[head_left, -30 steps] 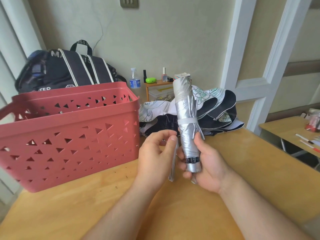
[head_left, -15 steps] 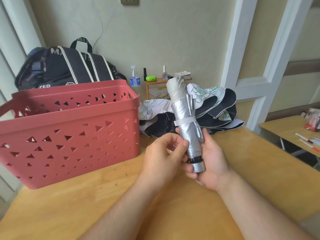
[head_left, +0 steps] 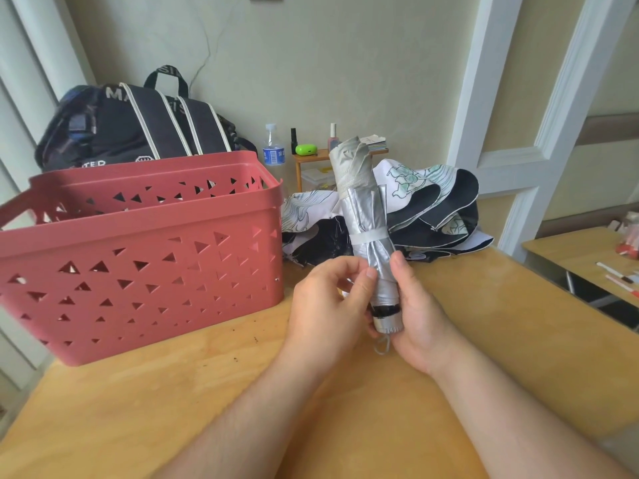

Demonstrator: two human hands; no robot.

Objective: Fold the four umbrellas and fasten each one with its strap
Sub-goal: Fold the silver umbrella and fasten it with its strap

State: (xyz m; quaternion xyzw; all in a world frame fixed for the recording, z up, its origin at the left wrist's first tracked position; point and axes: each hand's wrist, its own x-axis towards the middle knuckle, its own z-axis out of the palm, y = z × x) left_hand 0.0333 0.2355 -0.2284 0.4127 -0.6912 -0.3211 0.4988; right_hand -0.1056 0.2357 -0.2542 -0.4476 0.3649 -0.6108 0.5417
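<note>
Head view: one frame, looking down over both forearms at a wooden table point(head_left: 173, 392).
Silver umbrella point(head_left: 370, 233): collapsed and rolled, held nearly upright above the table, tip leaning slightly left, handle end down between the two hands.
Strap point(head_left: 369, 234): pale band wrapped round the rolled canopy, lying snug; fastener itself not visible, so closure judged likely, not confirmed.
Right hand point(head_left: 420, 323): fingers curled round the lower shaft and handle, thumb up along the canopy; it carries the umbrella.
Left hand point(head_left: 328, 305): thumb and fingertips pinching the fabric on the left side just above the handle; looks like smoothing or tucking a pleat.
Progress, this umbrella: folded and wrapped; judged at the finishing touch.
Remaining work: a heap of white-printed and black canopy, the loose umbrellas point(head_left: 428, 209), lies unfolded at the far edge of the table behind the silver one; clearly not yet folded or strapped.
Count: cannot tell how many umbrellas make up the heap.
Red basket point(head_left: 145, 264): stands left of the hands; interior mostly hidden by its wall, so any finished umbrellas inside cannot be seen.
Hidden: left fingertips behind the canopy; wrist loop below the handle partly covered.
Background: dark bag point(head_left: 138, 129) behind the basket, unused.
</note>
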